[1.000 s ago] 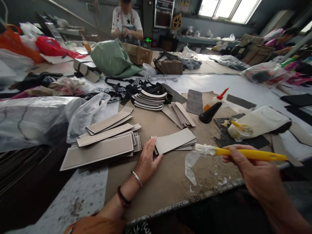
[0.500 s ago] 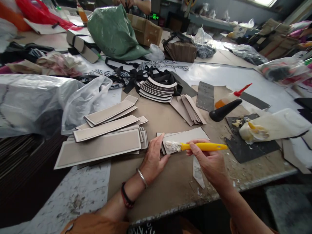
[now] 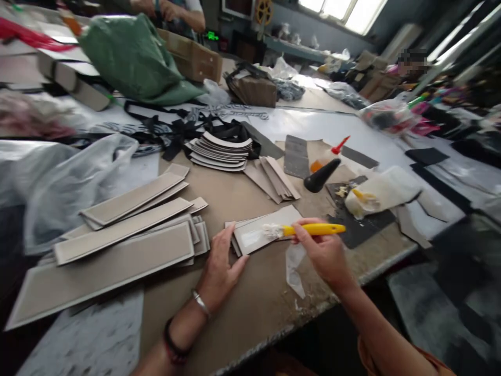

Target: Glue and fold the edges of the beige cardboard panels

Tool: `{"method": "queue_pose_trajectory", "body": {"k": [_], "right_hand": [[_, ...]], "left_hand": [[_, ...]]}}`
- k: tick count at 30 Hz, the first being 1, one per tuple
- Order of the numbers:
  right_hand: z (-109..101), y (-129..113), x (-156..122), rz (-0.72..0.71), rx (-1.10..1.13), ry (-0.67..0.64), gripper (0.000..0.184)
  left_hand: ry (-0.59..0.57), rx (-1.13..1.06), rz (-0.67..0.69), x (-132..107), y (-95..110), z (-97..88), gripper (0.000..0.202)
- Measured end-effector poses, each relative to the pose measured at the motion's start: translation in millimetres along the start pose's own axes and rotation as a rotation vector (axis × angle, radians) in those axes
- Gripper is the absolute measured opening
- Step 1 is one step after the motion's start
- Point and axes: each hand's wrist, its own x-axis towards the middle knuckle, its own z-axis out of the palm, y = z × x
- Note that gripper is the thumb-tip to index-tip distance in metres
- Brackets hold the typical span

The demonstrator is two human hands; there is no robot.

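Observation:
In the head view my right hand (image 3: 323, 256) grips the yellow handle of a brush (image 3: 313, 230). White paste coats its bristles, which lie on the top grey strip (image 3: 279, 222) of a small fanned stack. A wet white smear shows on that strip's left part. My left hand (image 3: 224, 258) braces the stack's left end, thumb at the near corner and fingers along the far side. To its left lie several larger grey panels with pale borders (image 3: 117, 256), overlapping in a pile. A white container with paste at its mouth (image 3: 379, 190) lies on its side at the right.
Behind the strips are curved grey pieces (image 3: 221, 151) and a fanned bundle of strips (image 3: 272, 177). A black cone-shaped object (image 3: 321, 176) stands beside a red-tipped bottle (image 3: 323, 159). A white scrap (image 3: 294, 269) lies near the table's front edge. A co-worker's hands (image 3: 160, 8) show far back.
The view has swung to the right, so the things appear farther left. The brush has moved along the strip toward its right end, leaving a white smear behind.

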Motion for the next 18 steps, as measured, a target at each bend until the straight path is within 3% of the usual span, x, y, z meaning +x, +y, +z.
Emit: {"method": "queue_pose_trajectory", "body": {"k": [3, 10, 18], "right_hand": [[-1.9, -1.3, 2.9, -0.006, -0.058, 0.045, 0.026], [20.1, -1.3, -2.0, -0.035, 0.02, -0.079, 0.026], [-34.6, 28.6, 35.5, -0.175, -0.373, 0.182, 0.029]], "left_hand": [[0.005, -0.032, -0.007, 1.4, -1.0, 2.0, 0.06], [0.034, -0.056, 0.001, 0.0, -3.2, 3.9, 0.064], [0.05, -0.038, 0.012, -0.5, -4.0, 5.5, 0.064]]}}
